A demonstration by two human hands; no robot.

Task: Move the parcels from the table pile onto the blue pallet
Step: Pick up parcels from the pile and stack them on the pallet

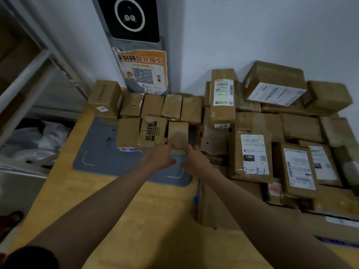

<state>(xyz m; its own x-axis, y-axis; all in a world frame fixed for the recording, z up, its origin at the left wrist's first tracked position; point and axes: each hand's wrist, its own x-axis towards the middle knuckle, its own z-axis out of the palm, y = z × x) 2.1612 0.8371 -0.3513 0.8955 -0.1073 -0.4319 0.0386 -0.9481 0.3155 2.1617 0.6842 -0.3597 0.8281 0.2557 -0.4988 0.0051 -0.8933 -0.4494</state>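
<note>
A small plain brown parcel (178, 135) stands upright at the front of a row of small boxes on the wooden table (81, 200). My left hand (162, 155) holds its lower left side and my right hand (194, 157) holds its lower right side, fingers curled round its edges. Beside it on the left stands a box printed "MAKEUL" (152, 132). A large heap of taped parcels (272, 133) with white labels fills the table's right half. No blue pallet is in view.
A grey mat (101, 152) lies under the small boxes. A grey scanner post with an orange QR poster (142, 69) stands against the wall. Metal shelving (29, 78) with white bags (38, 140) is at the left. A flat carton (217, 206) lies at front right.
</note>
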